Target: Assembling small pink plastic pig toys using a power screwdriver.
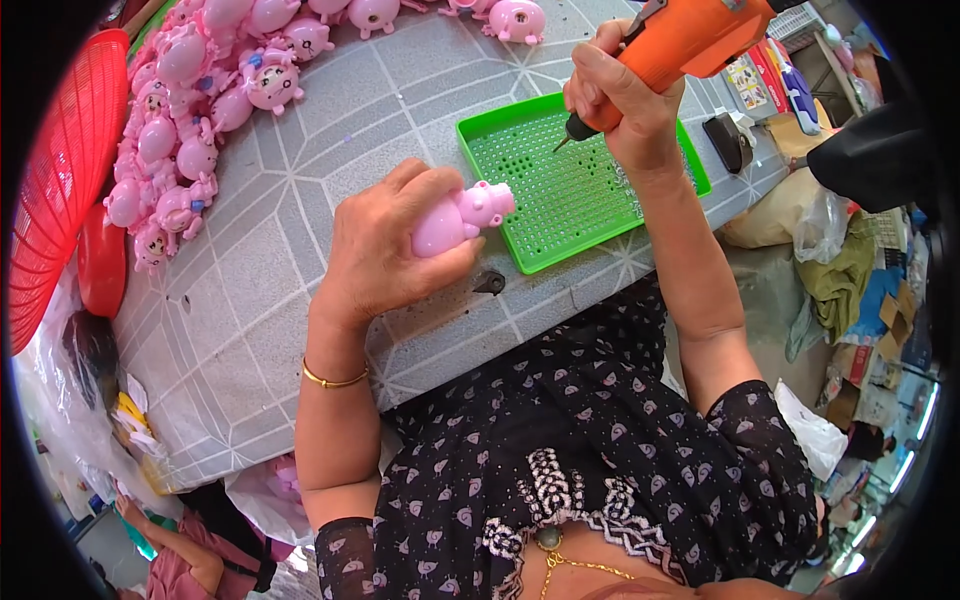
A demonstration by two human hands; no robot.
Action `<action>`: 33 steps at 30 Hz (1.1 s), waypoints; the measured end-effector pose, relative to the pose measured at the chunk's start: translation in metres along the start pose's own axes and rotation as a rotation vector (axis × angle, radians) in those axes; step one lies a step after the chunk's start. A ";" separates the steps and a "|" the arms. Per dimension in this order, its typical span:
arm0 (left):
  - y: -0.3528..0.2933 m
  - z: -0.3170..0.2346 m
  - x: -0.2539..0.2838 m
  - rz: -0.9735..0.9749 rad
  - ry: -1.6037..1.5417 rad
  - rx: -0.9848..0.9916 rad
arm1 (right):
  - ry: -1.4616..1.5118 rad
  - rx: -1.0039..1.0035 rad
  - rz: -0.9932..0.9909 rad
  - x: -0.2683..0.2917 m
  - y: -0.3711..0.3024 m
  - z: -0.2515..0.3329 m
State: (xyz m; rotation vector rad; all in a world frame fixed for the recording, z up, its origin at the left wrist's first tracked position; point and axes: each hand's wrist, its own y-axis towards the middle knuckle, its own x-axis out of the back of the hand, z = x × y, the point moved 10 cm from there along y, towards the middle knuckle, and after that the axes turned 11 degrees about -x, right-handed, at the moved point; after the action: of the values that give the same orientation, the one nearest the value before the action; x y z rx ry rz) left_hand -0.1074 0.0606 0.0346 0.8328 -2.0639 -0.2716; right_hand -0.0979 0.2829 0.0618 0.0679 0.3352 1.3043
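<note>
My left hand (385, 240) is closed around a pink plastic toy figure (440, 228), its narrow end pointing right. In my right hand (630, 105) is an orange electric screwdriver (690, 35), gripped with its thin bit angled down to the left. Beneath the bit lies a green tray (590, 248) with rows of small holes, many of them holding small metal screws. The bit's tip is above the tray's surface, and I cannot tell whether a screw is on it. A small dark piece (489, 282) rests on the table just below the toy.
Many pink toy figures (185, 55) are heaped at the table's far left, beside a red mesh basket (70, 170). One more pink figure (517, 20) sits at the far edge. A black object (728, 143) is right of the tray. Another person (195, 560) shows at lower left.
</note>
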 end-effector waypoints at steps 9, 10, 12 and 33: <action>0.000 -0.002 0.000 -0.007 0.051 -0.025 | 0.011 0.038 -0.014 0.001 -0.004 0.003; -0.001 0.000 0.000 -0.010 0.049 -0.017 | -0.004 0.055 -0.008 -0.003 -0.005 0.005; -0.002 0.001 0.000 -0.014 0.047 -0.011 | -0.020 0.073 -0.003 -0.005 -0.005 0.008; -0.002 0.002 -0.005 0.049 0.038 0.012 | 0.425 -0.157 0.023 -0.077 -0.019 0.031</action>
State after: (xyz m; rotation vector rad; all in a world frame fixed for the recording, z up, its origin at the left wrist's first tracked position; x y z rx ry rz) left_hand -0.1058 0.0620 0.0291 0.7875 -2.0496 -0.2157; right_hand -0.0887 0.2089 0.1027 -0.3433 0.5929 1.3592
